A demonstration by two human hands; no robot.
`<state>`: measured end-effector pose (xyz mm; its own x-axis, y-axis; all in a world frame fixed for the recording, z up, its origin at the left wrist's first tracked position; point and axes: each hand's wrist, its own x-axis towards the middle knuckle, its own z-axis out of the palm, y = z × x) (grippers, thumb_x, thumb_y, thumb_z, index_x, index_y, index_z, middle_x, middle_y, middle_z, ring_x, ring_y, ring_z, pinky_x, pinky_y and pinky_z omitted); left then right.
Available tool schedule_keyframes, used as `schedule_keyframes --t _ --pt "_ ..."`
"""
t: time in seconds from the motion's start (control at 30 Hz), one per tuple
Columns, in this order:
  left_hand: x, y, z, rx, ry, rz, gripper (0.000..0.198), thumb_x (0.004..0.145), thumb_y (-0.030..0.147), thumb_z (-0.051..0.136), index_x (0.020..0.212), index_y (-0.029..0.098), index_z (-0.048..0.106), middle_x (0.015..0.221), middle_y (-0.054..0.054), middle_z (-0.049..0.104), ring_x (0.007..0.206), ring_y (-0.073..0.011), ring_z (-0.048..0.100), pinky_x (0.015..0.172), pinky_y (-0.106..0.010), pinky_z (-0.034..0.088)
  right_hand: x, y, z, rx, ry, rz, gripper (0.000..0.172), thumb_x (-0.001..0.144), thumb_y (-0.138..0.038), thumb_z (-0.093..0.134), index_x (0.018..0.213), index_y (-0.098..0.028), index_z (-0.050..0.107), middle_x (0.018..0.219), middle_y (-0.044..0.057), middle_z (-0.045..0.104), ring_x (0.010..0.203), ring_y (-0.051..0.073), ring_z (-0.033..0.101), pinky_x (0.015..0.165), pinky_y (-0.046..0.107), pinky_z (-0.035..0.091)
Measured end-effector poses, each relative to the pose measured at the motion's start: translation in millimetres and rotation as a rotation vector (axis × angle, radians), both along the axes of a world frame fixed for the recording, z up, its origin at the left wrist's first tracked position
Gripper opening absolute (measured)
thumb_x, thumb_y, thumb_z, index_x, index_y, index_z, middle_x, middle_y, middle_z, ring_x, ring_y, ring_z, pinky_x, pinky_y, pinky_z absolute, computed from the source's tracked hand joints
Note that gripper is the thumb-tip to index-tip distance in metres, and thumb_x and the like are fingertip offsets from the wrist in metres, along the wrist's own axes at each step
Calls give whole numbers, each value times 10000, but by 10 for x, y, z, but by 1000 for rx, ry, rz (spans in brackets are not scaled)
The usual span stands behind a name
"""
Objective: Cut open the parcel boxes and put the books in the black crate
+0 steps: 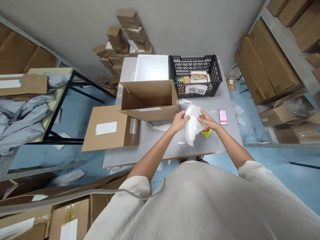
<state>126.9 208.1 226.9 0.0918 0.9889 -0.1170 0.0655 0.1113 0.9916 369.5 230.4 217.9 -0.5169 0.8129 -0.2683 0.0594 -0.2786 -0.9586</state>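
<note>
Both of my hands hold a white translucent plastic bag point(192, 125) over the grey table point(160, 146). My left hand point(179, 120) grips the bag's upper left edge with its fingers closed. My right hand point(207, 120) pinches the bag's right side. A yellow-green and red packet point(206, 132) lies on the table just under my right hand, partly hidden by the bag. An open cardboard box point(150, 100) stands right beside my left hand, its flap point(110, 128) hanging off the table's left edge.
A black plastic crate point(195, 71) with a paper label and some goods stands at the back right, a white foam box point(151, 66) beside it. A pink item point(223, 117) lies to the right. Cardboard boxes fill the shelves point(275, 56) and floor around.
</note>
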Motion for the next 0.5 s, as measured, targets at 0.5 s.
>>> schedule_keyframes --t 0.5 --pt "-829 88 1464 648 576 367 132 1087 374 654 1090 242 664 1045 -37 738 1010 -231 708 932 -337 565 -1199 512 1035 589 109 -161 672 888 -727 896 1354 -262 764 1292 106 829 1282 318 766 1190 537 618"
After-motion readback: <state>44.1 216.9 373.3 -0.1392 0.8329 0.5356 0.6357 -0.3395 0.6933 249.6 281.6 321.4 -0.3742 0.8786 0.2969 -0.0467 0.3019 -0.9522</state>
